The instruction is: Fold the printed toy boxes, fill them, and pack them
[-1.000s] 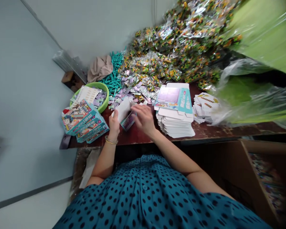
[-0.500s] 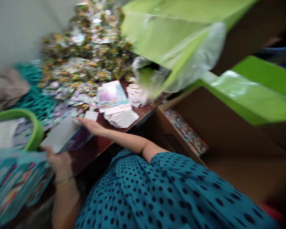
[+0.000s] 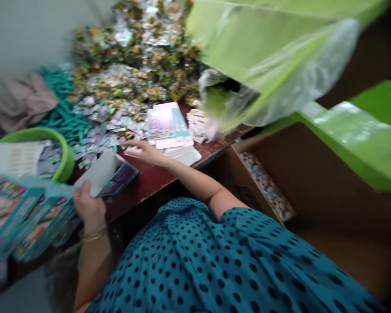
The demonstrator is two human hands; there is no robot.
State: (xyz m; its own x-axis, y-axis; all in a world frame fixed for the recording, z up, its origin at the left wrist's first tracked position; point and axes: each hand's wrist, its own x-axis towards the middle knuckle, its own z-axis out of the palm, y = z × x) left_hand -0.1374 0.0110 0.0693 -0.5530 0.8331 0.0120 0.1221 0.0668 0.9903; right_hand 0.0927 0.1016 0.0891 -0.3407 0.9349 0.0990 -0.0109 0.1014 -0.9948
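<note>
- Head view: the left hand gripped a small box by its near end, holding it over the table edge beside the green bowl.
- The right hand, fingers loosely spread and holding nothing, lay past the box, touching the stack of flat cartons.

A dark reddish-brown wooden bench is seen running from lower left to upper right, set against a plain pale grey wall at the upper left. Beside the bench's right end, a large open brown cardboard carton is placed lower down. Bright green sheets wrapped in clear plastic film are stacked above and behind it. The scene is evenly lit and blurred throughout.
</note>
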